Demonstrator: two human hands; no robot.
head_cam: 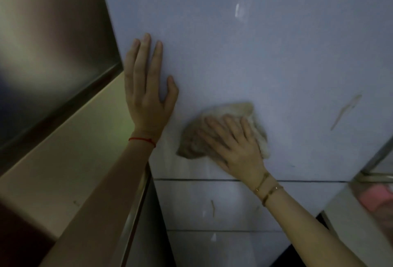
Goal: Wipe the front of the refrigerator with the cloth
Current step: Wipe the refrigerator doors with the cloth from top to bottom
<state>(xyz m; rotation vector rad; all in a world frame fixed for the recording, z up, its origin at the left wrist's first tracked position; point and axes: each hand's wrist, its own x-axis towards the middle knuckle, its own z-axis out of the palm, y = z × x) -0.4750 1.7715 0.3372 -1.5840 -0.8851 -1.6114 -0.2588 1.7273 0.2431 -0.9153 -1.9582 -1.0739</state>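
The refrigerator (244,43) fills the centre and upper right of the frame, its pale front running down to two thin horizontal seams in the lower middle. The right hand (238,145) lies flat with fingers spread on the cloth (191,141), pressing it against the door just above the upper seam, at centre-right. The cloth is a beige, crumpled rag that shows around the hand on its left, top and right edges; it looks blurred, so its weave cannot be made out. The left hand (148,92) is open too, palm flat and fingers together, thumb out, laid against the door's left edge at centre-left and holding nothing; it seems to steady the door. A brownish streak (345,111) marks the door at the right, well apart from the cloth, and a smaller mark (212,207) sits on the panel below the first seam. A red string (142,139) circles the left wrist and thin bracelets (266,188) the right. In handling terms the cloth looks soft, light and limp: it will bunch and slip out from under a loose palm, so it is best held flat under the whole hand with fingers spread to its edges. The door looks hard and smooth, offering little grip, so steady pressure matters more than force.
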